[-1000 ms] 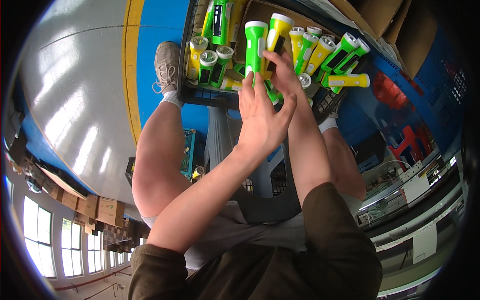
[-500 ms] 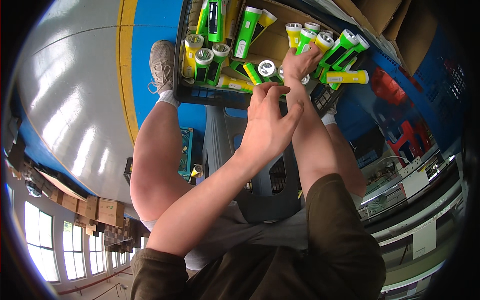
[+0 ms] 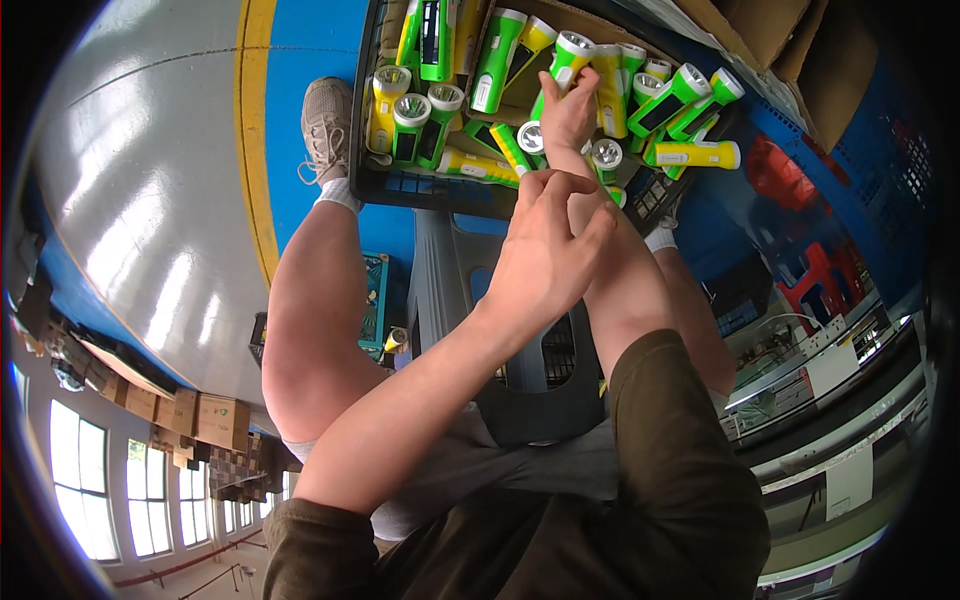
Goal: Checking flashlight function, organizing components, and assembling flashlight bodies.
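Observation:
Over the crate, my right hand [image 3: 570,118] is closed round a green flashlight [image 3: 568,62], its white-rimmed lens pointing up and away. Just beside it stands a yellow flashlight [image 3: 610,95], among several green and yellow ones. My left hand [image 3: 545,245] hovers nearer to me, in front of the right forearm, with bent fingers, the thumb apart and nothing held. A dark plastic crate [image 3: 430,192] holds the flashlights, some upright, some lying. One yellow flashlight [image 3: 697,154] lies across the crate's right side.
Between my knees is a grey plastic stool [image 3: 435,290]. Cardboard [image 3: 790,50] and a blue perforated crate [image 3: 890,150] stand at the far right, near a red stool [image 3: 822,278]. A teal box [image 3: 374,300] sits beside my left leg.
My right hand has moved left and lifted a green flashlight out of the group at the right. The left hand has barely shifted.

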`<action>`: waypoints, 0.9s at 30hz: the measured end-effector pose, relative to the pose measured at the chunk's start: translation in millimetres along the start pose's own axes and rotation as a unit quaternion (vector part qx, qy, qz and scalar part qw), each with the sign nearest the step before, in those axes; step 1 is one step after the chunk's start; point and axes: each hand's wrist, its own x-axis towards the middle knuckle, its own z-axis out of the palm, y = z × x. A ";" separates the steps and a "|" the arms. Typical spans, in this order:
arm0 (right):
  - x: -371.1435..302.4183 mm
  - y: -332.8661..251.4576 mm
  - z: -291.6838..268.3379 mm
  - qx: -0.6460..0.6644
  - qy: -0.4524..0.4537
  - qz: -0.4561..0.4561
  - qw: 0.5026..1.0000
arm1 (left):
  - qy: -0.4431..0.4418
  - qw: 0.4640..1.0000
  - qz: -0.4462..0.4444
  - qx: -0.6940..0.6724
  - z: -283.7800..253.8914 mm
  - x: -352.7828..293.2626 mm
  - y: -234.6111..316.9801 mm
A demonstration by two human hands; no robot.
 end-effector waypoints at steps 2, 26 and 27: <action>7.5 -0.1 15.4 0.103 0.002 -0.045 0.994 | -0.007 1.000 0.007 -0.002 3.0 -0.1 3.5; 24.1 41.9 -2.0 -0.160 -0.086 -0.072 0.981 | -0.033 0.998 -0.054 -0.026 3.4 1.9 5.1; 25.7 39.2 -5.1 -0.216 -0.097 -0.076 0.968 | -0.031 0.998 -0.054 -0.024 2.1 1.9 4.3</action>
